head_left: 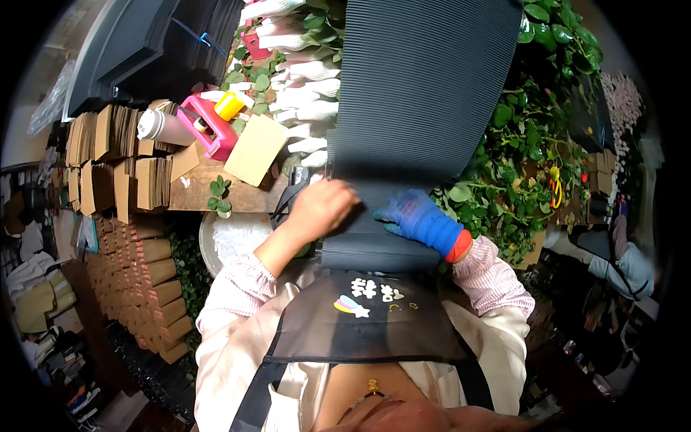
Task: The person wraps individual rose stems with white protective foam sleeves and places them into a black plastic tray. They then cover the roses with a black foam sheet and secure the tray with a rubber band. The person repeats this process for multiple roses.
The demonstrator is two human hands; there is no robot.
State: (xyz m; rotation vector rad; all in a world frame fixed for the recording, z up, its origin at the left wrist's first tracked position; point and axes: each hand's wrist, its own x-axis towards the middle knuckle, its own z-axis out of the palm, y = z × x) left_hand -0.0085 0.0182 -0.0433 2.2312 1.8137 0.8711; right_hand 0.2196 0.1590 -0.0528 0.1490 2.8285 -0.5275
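The fingers (348, 193) of the bare left hand (324, 207) are curled at the left edge of the black ribbed sheet (432, 86); they are partly blurred, and whether they grip anything cannot be told. The right hand (417, 217), in a blue glove with a red cuff, is laid on the sheet, its fingers extended leftward and not clenched. The sheet runs from the far side down the middle to its near end, just beyond the dark apron (374, 327).

Left of the sheet: a row of white bundles (309, 90), a tan card (257, 150), a pink holder (216, 129), a yellow roll (230, 106) and a pale bottle (167, 128). Farther left: cardboard stacks (108, 137). To the right: leafy green stems (507, 169), with yellow-handled scissors (555, 189) at their right side.
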